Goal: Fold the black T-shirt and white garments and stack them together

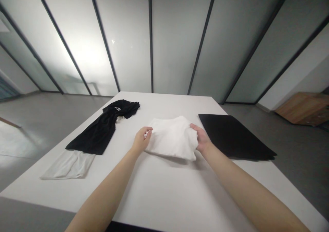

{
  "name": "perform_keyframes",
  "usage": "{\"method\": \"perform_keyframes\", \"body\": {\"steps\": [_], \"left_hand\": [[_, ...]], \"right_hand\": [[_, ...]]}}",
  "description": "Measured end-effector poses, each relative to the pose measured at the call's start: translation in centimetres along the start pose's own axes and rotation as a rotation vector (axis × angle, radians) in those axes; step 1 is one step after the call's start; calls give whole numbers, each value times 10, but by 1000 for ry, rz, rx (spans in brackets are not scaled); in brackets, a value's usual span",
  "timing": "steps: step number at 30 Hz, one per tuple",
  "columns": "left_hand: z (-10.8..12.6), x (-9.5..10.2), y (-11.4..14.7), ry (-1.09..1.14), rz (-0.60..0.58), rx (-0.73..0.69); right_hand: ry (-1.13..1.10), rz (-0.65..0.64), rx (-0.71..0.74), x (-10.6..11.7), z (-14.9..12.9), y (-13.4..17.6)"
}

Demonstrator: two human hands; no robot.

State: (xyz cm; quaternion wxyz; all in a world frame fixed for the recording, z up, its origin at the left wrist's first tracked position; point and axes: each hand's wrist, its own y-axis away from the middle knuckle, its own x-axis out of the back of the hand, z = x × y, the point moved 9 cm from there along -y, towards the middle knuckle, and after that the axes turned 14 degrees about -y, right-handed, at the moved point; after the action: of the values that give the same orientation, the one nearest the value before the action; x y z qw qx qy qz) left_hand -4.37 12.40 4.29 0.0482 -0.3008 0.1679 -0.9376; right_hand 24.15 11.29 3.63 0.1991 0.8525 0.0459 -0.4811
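A folded white garment (171,137) is in front of me at the middle of the table, its front edge on the right raised a little above a shadow. My right hand (202,139) grips its right side, the thumb at the near edge and the fingers partly hidden behind the cloth. At the left side is my left hand (141,140), its thumb and fingers a little apart and bent beside the fabric. Whether those fingertips touch the cloth is hard to make out.
On the white table (164,197), a black garment with white lettering (99,130) lies spread at the left, partly over a white cloth (68,165). A flat black board or mat (233,136) lies at the right, reaching past the edge. Frosted glass panels (174,36) stand behind.
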Motion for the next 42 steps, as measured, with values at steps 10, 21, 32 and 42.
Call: {"method": "perform_keyframes", "body": {"steps": [10, 21, 32, 42], "left_hand": [[-25, 0, -6, -230, -72, 8], [-3, -18, 0, -356, -197, -105], [-6, -21, 1, -423, -225, -147], [-7, -24, -1, -455, -208, -176]], "right_hand": [[-73, -31, 809, -56, -220, 15], [222, 406, 871, 172, -192, 122], [-95, 417, 802, 168, -171, 129], [588, 945, 1385, 163, -197, 206]]}}
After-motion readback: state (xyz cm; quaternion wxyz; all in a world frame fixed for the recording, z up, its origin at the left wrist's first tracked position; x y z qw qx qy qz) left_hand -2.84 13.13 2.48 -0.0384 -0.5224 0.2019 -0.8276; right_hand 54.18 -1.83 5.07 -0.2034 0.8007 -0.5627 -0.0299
